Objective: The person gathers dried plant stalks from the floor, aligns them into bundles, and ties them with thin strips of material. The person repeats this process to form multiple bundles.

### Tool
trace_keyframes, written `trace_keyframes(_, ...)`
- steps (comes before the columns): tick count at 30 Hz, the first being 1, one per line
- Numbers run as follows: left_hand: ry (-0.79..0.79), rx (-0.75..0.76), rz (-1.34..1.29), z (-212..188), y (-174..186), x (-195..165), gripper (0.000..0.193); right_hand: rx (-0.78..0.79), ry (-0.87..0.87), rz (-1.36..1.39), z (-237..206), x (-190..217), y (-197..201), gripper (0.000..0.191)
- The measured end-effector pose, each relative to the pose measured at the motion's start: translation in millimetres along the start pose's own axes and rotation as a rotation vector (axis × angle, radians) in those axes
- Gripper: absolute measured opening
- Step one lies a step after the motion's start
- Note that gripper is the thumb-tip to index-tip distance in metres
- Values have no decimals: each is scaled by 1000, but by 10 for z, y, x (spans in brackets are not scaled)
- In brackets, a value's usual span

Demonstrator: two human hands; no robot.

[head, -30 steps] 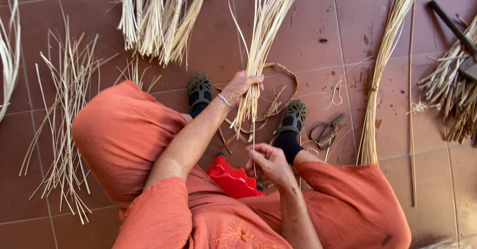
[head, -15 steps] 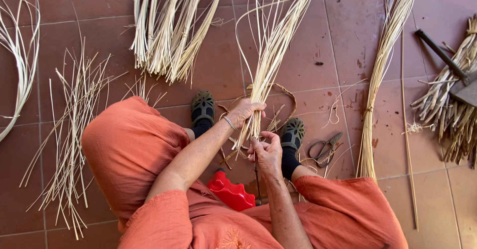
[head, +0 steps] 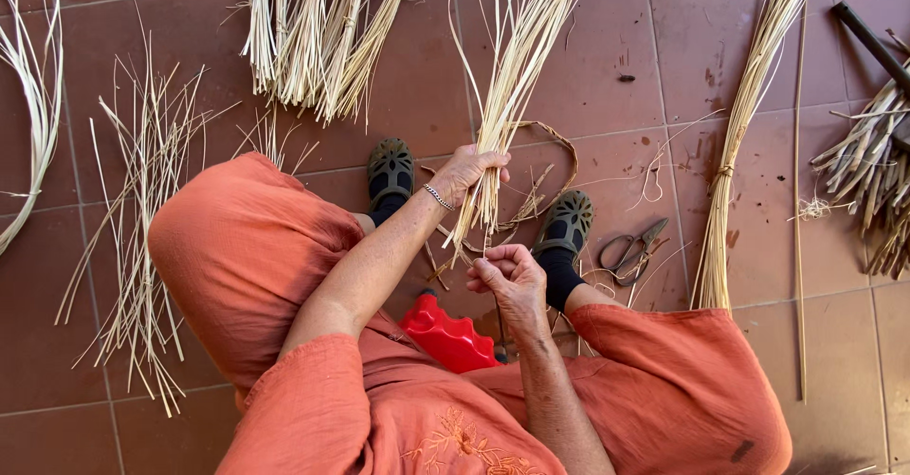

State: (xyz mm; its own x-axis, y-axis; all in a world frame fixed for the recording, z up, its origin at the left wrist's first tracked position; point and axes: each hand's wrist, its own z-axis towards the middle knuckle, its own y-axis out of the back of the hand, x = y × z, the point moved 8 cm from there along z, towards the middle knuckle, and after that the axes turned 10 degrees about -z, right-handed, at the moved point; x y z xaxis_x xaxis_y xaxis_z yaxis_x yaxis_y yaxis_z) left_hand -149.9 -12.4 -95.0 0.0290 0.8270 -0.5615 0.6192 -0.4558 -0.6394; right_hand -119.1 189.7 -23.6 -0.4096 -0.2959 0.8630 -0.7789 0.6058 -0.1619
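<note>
Bundle of pale cane strands [head: 517,77], fanning upward over the tiled floor [head: 645,77] between our feet. Our left hand [head: 469,170] is clamped around its lower end; our right hand [head: 507,274], fingers pinched together, grips single strands just below. We judge sorting in hand; separating one strand needs a steady bundle.

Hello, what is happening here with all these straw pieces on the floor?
A seated person in orange clothes holds a bundle of pale reeds upright between the feet. The left hand grips the bundle near its lower end, and the right hand is closed just under it, pinching a thin strand. Scissors lie on the tiled floor beside the right foot, a red plastic piece shows between the knees, and more reed bundles lie around.
</note>
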Motion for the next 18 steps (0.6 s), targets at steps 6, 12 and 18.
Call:
trace_keyframes(6, 20, 70, -28, -47, -50, 20, 24, -168, 262, -261, 66, 349, 13, 14)
trace_keyframes(12, 5, 58, 153, -51, -25, 41, 25, -12, -38, -694, 389, 244, 138, 35)
trace_keyframes(18, -65, 3, 506, -196, -112, -414, 22, 243, 95, 132, 661, 719, 379, 89)
